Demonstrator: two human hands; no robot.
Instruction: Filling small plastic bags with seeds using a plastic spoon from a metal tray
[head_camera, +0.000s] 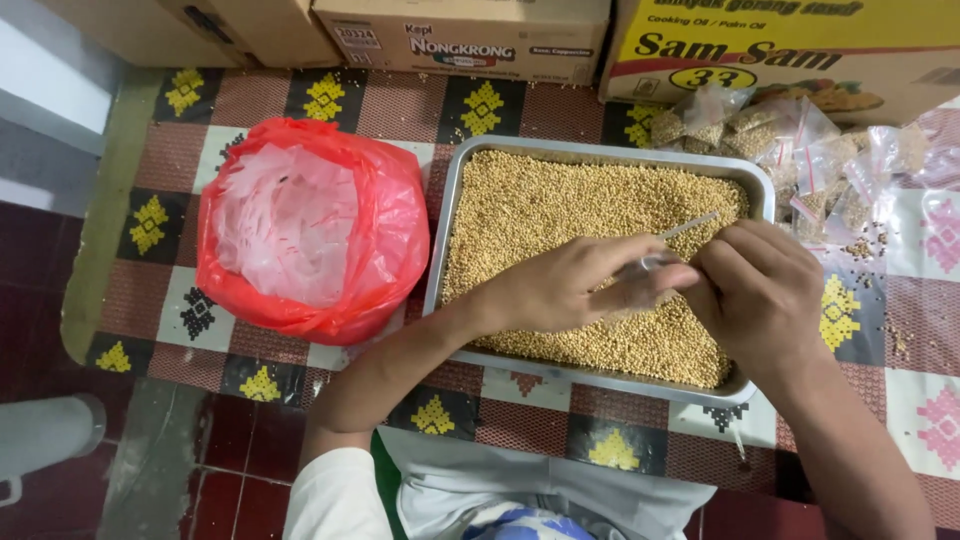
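— Your left hand (570, 285) and right hand (760, 290) both pinched a small clear bag (645, 270) over the seed-filled metal tray (455, 210); where was the risk?

— A loosened pinch could have tipped it; seeds might have scattered onto the patterned mat (300, 100).

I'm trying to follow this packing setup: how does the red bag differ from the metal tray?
The red bag is soft, crumpled plastic holding clear empty bags; the metal tray is rigid, rectangular and filled with small tan seeds. The bag sits untouched at the left, while both hands work over the tray. Both rest on the patterned mat.
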